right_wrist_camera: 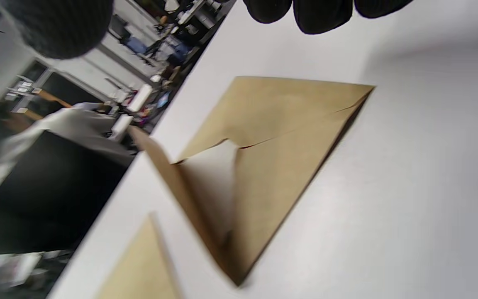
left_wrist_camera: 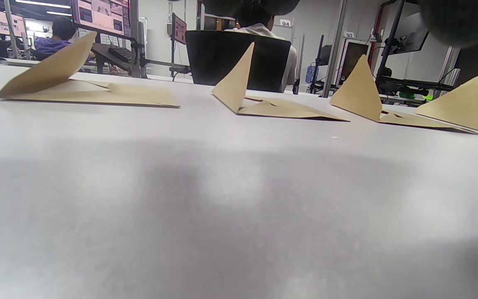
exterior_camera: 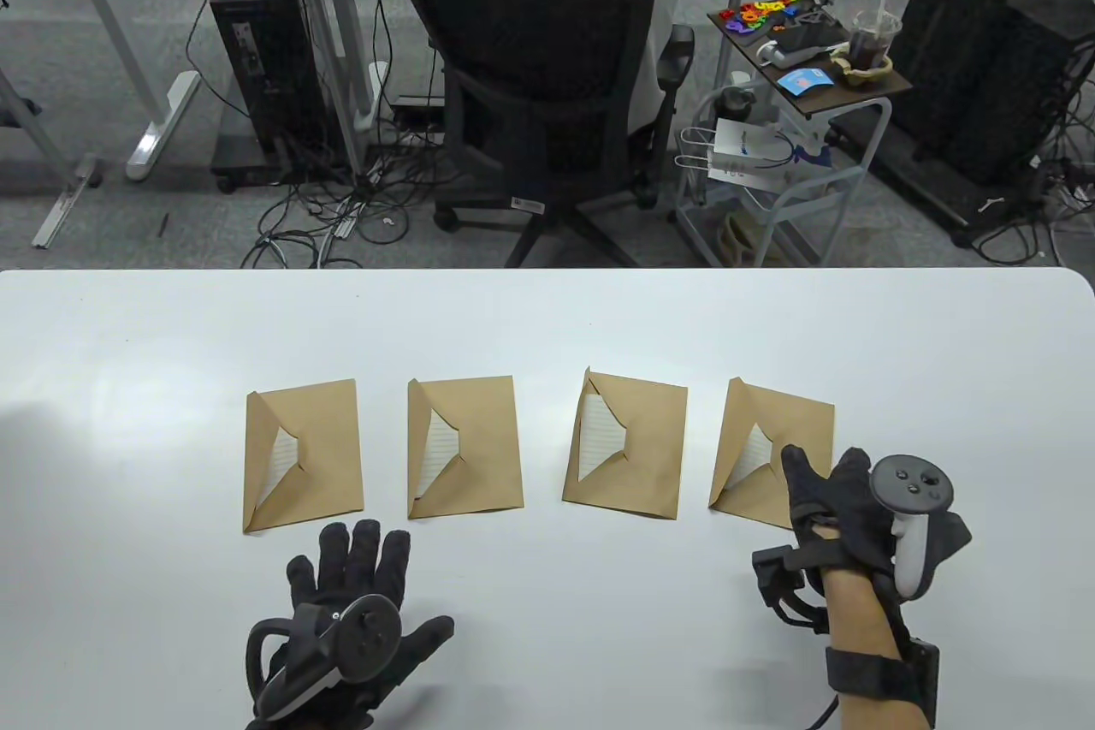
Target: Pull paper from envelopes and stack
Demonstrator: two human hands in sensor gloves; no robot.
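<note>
4 envelopes [exterior_camera: 466,448] lie in a row on the table [exterior_camera: 547,319], flaps up so the paper [exterior_camera: 434,454] shows – none pulled yet; left hand [exterior_camera: 346,610] rests flat, fingers spread, near the row; right hand [exterior_camera: 843,507] hovers loosely open over the rightmost envelope [exterior_camera: 770,443], holding nothing.

four envelopes [exterior_camera: 304,456] in row | hands – left [exterior_camera: 346,619] flat, right [exterior_camera: 843,507] over rightmost

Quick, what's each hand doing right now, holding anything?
Left hand: open, fingers spread flat on the table, holding nothing.
Right hand: open, over the rightmost envelope, holding nothing.
</note>
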